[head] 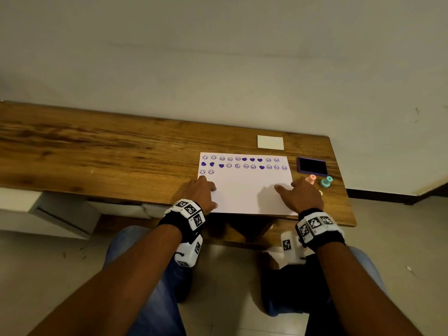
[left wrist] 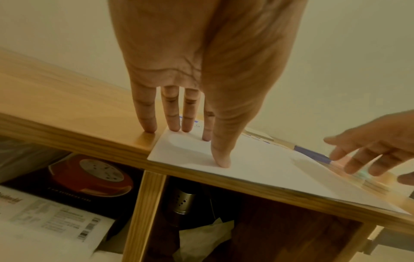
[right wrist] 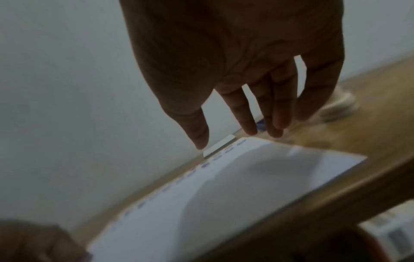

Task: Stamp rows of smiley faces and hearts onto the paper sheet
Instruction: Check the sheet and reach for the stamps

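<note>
Pressing flat on the paper sheet (head: 252,190), the left hand (head: 202,191) lay straight-fingered; the right hand (head: 304,195) hovered relaxed, grasping nothing. No legible writing.

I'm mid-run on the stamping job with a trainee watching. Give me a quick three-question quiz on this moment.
1. True or false: the right hand holds a stamp.
2. How many prints are in the third row on the paper?
   A. two smileys  B. two hearts  C. five smileys
3. Fill in: the ink pad lies to the ____ of the paper.

Key
1. False. Its fingers are spread and hold nothing; the pink stamp and teal stamp stand on the table.
2. A.
3. Right. The left hand presses the paper's left edge.
</note>
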